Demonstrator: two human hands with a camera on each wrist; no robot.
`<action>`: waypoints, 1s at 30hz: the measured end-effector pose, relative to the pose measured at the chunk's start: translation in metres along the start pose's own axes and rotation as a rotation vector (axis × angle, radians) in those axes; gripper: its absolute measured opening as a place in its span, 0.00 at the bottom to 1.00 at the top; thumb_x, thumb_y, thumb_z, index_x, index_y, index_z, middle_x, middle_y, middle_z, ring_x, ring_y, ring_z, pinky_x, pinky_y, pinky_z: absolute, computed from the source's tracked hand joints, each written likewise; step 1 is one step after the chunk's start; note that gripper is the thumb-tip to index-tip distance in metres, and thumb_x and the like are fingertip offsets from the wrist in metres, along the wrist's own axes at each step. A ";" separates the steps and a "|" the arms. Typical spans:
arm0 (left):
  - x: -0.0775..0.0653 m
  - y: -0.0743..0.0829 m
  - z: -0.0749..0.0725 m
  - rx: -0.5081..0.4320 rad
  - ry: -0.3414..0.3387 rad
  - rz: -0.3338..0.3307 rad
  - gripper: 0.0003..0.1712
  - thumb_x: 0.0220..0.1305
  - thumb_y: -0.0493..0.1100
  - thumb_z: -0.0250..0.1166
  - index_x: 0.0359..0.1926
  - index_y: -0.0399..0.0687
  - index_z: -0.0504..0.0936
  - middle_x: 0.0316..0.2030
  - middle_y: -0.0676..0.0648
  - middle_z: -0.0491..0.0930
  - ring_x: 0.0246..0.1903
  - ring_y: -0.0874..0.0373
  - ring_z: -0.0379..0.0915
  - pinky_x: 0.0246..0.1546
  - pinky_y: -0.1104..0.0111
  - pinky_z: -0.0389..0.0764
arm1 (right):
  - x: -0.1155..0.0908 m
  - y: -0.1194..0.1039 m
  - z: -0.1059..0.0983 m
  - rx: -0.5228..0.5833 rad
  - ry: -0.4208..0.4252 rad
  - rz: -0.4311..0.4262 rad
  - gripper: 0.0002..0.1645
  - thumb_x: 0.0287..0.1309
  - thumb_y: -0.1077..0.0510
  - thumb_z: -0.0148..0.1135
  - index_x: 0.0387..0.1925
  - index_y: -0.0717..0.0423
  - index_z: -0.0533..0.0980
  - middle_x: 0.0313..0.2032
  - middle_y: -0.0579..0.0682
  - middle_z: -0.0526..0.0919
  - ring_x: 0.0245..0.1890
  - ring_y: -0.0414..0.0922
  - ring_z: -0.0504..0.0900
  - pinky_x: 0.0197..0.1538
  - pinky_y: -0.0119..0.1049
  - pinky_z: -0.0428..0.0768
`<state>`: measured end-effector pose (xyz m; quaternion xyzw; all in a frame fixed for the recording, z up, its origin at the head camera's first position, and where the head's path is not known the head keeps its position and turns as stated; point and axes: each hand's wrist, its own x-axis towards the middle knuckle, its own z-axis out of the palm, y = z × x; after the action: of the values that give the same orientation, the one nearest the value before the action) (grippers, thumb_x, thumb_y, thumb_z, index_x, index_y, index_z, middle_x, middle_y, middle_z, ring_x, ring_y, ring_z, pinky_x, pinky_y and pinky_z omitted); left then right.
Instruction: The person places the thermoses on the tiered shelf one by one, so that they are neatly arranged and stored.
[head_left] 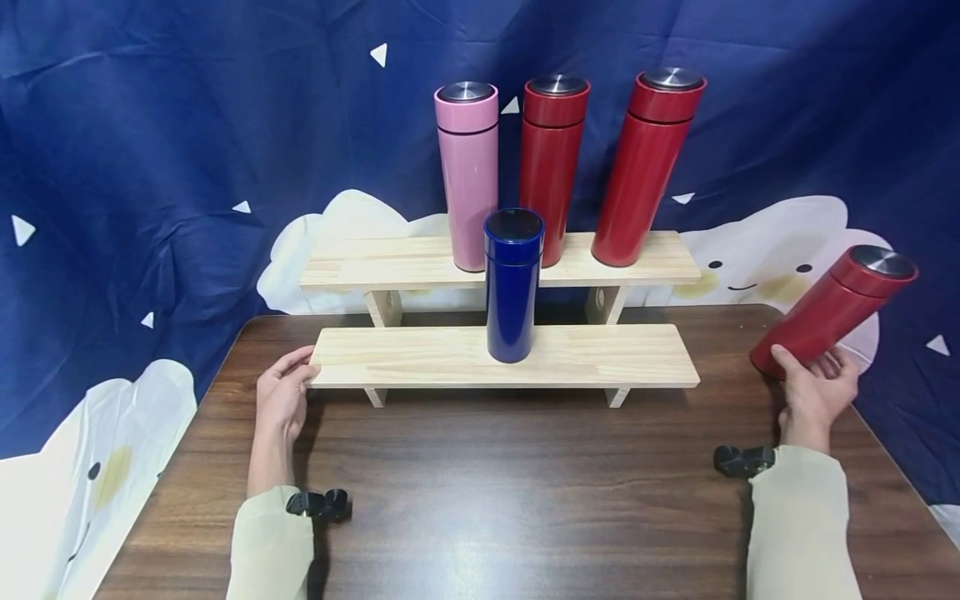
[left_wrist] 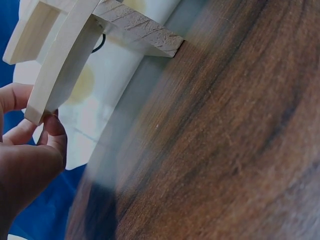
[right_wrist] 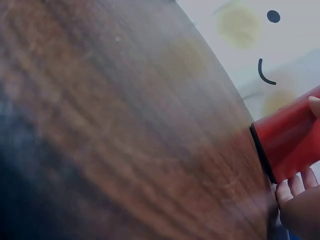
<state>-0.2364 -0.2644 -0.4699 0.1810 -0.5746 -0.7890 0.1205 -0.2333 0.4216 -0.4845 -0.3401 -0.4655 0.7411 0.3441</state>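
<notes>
My left hand (head_left: 281, 396) pinches the left end of the lower board of a pale wooden two-tier shelf (head_left: 405, 357); the left wrist view shows the board's end (left_wrist: 42, 102) between thumb and fingers. Far to the right, my right hand (head_left: 816, 392) grips a red thermos flask (head_left: 832, 312) low on its body, beside the table's right edge. Its dark base rim (right_wrist: 262, 152) shows in the right wrist view, and the lid is out of that view. On the lower board stands a blue thermos flask (head_left: 512, 292), upright near the middle.
Along the upper board (head_left: 375, 260) stand a pink thermos flask (head_left: 468, 183) and two red ones, the middle one (head_left: 553, 167) partly behind the blue flask, the other (head_left: 648, 167) farther right. Brown wooden table (head_left: 487, 483) lies beneath. Behind hangs a navy cloth (head_left: 187, 125) with white clouds.
</notes>
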 end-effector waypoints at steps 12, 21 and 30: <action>0.000 0.002 0.001 0.000 0.006 0.013 0.20 0.59 0.19 0.57 0.45 0.37 0.86 0.36 0.50 0.80 0.41 0.59 0.74 0.42 0.76 0.77 | 0.003 0.002 0.009 -0.191 -0.029 -0.030 0.51 0.44 0.76 0.75 0.67 0.44 0.65 0.62 0.43 0.70 0.64 0.39 0.69 0.69 0.35 0.65; -0.001 0.002 0.001 0.007 -0.014 0.031 0.19 0.59 0.20 0.58 0.45 0.38 0.86 0.36 0.50 0.80 0.42 0.58 0.74 0.43 0.76 0.76 | 0.007 0.004 0.009 -0.189 -0.017 -0.037 0.51 0.44 0.73 0.77 0.67 0.44 0.66 0.65 0.43 0.71 0.66 0.39 0.69 0.70 0.33 0.62; -0.003 -0.002 0.000 -0.002 -0.022 0.055 0.20 0.57 0.19 0.58 0.43 0.39 0.87 0.35 0.50 0.82 0.40 0.59 0.75 0.40 0.76 0.77 | 0.001 0.006 0.003 -0.153 -0.025 -0.062 0.47 0.42 0.74 0.78 0.63 0.46 0.70 0.59 0.44 0.75 0.61 0.39 0.73 0.68 0.31 0.66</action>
<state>-0.2339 -0.2632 -0.4716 0.1562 -0.5799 -0.7879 0.1362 -0.2378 0.4189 -0.4892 -0.3415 -0.5354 0.6966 0.3339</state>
